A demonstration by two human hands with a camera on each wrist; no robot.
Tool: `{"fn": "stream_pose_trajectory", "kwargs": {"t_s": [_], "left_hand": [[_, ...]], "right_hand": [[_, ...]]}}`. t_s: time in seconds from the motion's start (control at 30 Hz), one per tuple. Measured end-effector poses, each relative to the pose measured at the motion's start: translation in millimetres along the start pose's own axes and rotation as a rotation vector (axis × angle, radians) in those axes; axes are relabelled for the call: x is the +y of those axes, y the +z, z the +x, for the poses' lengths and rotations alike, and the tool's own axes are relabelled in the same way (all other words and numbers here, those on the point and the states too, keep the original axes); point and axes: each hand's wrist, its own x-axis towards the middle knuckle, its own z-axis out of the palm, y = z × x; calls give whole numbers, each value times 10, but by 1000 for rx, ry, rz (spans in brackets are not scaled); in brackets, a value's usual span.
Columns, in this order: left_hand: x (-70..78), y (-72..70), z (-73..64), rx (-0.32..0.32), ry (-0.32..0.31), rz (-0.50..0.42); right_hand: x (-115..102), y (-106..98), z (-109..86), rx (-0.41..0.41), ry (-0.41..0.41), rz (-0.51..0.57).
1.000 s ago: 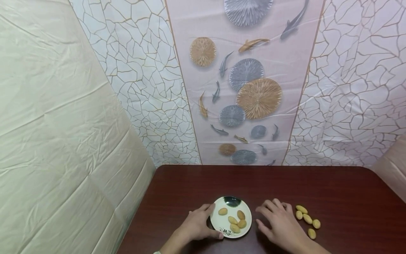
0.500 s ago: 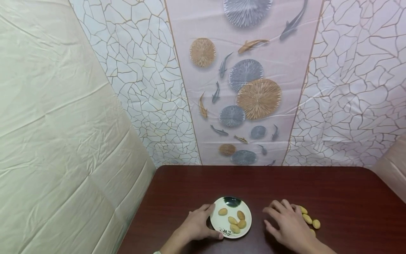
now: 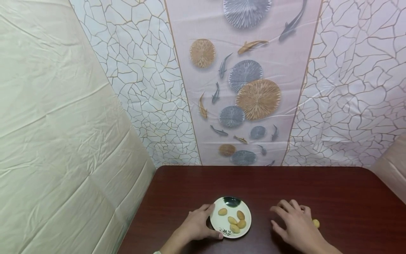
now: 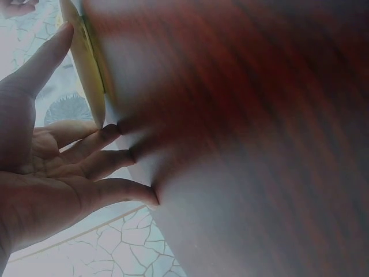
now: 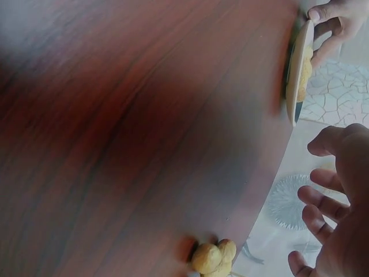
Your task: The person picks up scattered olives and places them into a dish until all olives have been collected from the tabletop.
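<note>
A small white plate [image 3: 231,211] with a dark green patch on its rim bears several small oval, yellow-brown fruits [image 3: 234,229]. My left hand [image 3: 198,222] holds this plate at its left side, thumb on the near rim and forefinger by the far-left rim; in the left wrist view the other fingertips rest on the table. To the right, my right hand [image 3: 296,222] hovers with loosely bent, spread fingers and nothing between them. Beyond it lie more of the yellow fruits [image 5: 207,258], mostly hidden by that hand in the head view, where one loose fruit [image 3: 315,223] shows.
The dark red-brown wooden table [image 3: 184,187] has rounded far corners. Behind it hangs a patterned cloth [image 3: 258,98] with fish and round motifs, and a plain cream cloth [image 3: 79,141] runs along the left side.
My right hand has moved rightward, away from the plate and over the loose fruits, covering most of them in the head view. The left hand and the plate have stayed put.
</note>
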Motion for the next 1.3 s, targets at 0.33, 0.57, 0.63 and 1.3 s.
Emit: {"fn": "stream_pose_trajectory", "kwargs": {"t_s": [0.33, 0.57, 0.63, 1.3], "left_hand": [[-6, -5, 11, -5, 0, 3], [-26, 23, 23, -18, -10, -11], [-32, 30, 25, -17, -8, -14], [-32, 21, 20, -16, 1, -11]], "right_hand": [[110, -22, -58, 2, 57, -35], [195, -63, -92, -31, 91, -59], [219, -80, -97, -55, 115, -67], [384, -159, -127, -181, 246, -93]]}}
